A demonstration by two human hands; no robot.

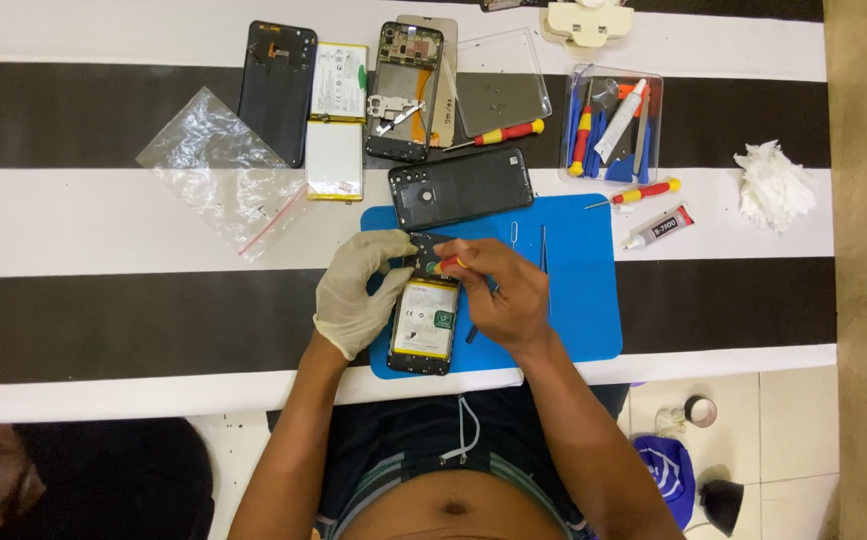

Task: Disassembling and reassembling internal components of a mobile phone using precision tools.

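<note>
An opened phone [423, 330] with its battery showing lies on a blue work mat [583, 290]. My left hand [358, 290], in a pale glove, grips the phone's upper left edge. My right hand [498, 290] is bare and holds a small red and yellow screwdriver [446, 265], its tip down on the phone's upper part. A black back cover [461, 187] rests on the mat's far edge, just beyond both hands. Thin metal tweezers [543, 262] lie on the mat to the right of my right hand.
Farther back lie another black cover [276, 90], two loose batteries [336, 120], an open phone frame [403, 92], a clear plastic lid [501, 85], a tool tray [613, 125], two screwdrivers [503, 133], a glue tube [658, 227], a crumpled tissue [773, 183], and a plastic bag [218, 165].
</note>
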